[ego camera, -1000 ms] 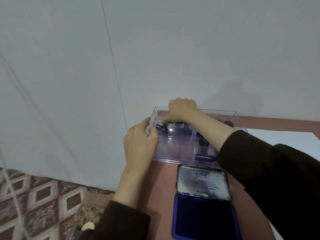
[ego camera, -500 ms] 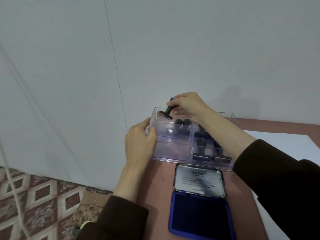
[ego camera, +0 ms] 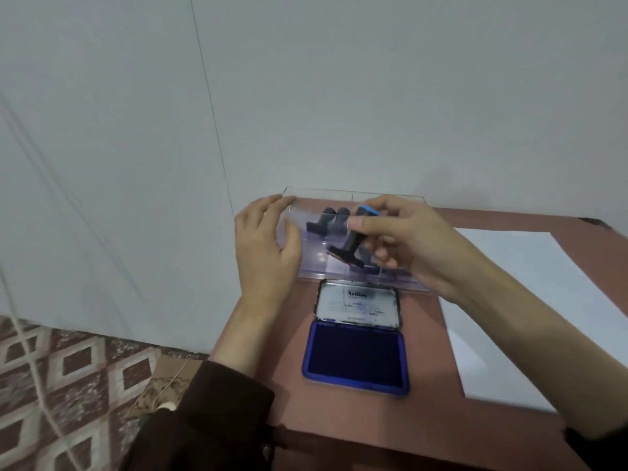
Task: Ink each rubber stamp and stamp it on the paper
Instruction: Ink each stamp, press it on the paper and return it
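The right hand [ego camera: 418, 246] has drawn back from the far-left corner of the clear box [ego camera: 339, 195] since half a second ago. Its grip is closed on a black stamp [ego camera: 353, 244] with a blue cap. The stamp now hangs tilted over the near half of the box, base pointing down and left, just beyond the ink pad [ego camera: 355, 355]. The left hand [ego camera: 268, 249] has loosened: fingers nearly straight, grip open, it lies against the box's left end. Two more dark stamps [ego camera: 334, 220] stand in the far-left compartment.

The reddish-brown counter [ego camera: 272, 385] carries the box at its far edge. The open ink pad lies nearer, its lid tipped back, and white paper [ego camera: 530, 300] lies to the right. A pale grey wall [ego camera: 306, 96] rises behind. At left is a floor [ego camera: 68, 385] of brown diamond tiles.
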`<state>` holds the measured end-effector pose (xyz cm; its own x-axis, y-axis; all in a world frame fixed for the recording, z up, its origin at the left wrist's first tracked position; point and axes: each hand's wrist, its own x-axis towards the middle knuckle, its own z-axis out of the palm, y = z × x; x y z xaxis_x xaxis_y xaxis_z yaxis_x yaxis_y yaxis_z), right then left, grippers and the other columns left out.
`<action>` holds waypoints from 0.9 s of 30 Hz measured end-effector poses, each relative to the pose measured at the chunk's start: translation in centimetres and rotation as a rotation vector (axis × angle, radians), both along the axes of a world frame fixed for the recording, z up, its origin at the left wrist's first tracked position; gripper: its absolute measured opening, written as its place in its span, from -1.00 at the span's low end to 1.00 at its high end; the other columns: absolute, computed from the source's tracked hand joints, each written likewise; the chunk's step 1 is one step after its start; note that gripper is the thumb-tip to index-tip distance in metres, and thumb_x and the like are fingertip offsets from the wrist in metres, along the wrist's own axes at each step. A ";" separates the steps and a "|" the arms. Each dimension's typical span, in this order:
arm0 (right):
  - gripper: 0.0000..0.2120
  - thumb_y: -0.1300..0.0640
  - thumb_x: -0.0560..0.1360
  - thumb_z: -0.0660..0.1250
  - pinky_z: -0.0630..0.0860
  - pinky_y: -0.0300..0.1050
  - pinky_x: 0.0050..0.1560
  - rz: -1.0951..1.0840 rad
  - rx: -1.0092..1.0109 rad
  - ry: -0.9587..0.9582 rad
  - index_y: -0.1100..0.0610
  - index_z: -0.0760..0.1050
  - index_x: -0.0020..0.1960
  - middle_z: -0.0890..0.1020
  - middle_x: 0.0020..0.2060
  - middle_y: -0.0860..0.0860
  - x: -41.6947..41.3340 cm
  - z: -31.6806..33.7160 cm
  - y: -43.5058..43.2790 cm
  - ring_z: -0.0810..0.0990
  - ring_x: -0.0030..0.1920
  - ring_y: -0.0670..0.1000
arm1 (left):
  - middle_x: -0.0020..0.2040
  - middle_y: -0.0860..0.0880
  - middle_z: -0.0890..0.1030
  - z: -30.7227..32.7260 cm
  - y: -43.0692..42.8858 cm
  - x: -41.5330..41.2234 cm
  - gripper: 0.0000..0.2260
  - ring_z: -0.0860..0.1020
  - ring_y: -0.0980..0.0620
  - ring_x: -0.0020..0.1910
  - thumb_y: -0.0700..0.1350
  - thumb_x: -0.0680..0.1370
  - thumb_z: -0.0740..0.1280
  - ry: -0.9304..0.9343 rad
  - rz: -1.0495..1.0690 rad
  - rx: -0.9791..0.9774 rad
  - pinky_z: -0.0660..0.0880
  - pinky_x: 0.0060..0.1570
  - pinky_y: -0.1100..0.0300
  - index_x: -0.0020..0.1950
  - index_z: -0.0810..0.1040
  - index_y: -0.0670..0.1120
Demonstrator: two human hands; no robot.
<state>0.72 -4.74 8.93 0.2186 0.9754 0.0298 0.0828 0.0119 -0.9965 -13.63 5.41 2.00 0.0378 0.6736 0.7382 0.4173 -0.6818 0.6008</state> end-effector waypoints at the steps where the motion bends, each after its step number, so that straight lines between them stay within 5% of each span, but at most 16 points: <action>1: -0.80 0.21 0.41 0.42 0.26 -0.26 -0.51 0.021 -0.018 0.006 0.18 0.55 0.03 0.49 -0.42 0.05 -0.3 -0.6 -0.9 0.35 -0.48 -0.05 | 0.15 -0.04 0.56 -0.3 -0.4 0.1 -0.66 0.39 -0.01 0.20 -0.10 0.49 0.15 0.038 -0.015 0.036 0.16 0.19 0.50 0.18 0.56 -0.12; 7: -0.84 0.13 0.44 0.41 0.33 -0.25 -0.42 0.064 -0.042 -0.127 0.15 0.56 -0.01 0.52 -0.40 0.03 -1.1 -3.8 -3.8 0.40 -0.40 -0.03 | 0.22 -0.06 0.56 -2.1 -0.2 0.6 -0.60 0.37 -0.11 0.32 0.05 0.52 0.12 0.345 -0.003 0.091 0.25 0.28 0.05 0.23 0.54 -0.09; 14: -0.92 0.06 0.48 0.36 0.35 -0.27 -0.35 0.073 0.229 -0.713 0.05 0.51 -0.09 0.52 -0.39 0.06 -1.7 -5.3 -5.3 0.39 -0.41 -0.04 | 0.16 -0.01 0.59 -2.6 0.1 0.6 -0.61 0.40 -0.07 0.30 0.08 0.53 0.09 0.373 0.010 0.084 0.15 0.25 0.15 0.13 0.61 -0.04; 27: -0.89 0.05 0.51 0.27 0.29 -0.43 -0.36 0.123 0.375 -0.940 0.07 0.48 -0.01 0.50 -0.41 -0.06 -1.1 -6.9 -5.3 0.40 -0.42 -0.13 | 0.14 0.00 0.61 -2.7 0.2 0.6 -0.62 0.40 -0.05 0.29 0.09 0.52 0.10 0.345 0.006 0.065 0.13 0.24 0.19 0.11 0.62 -0.04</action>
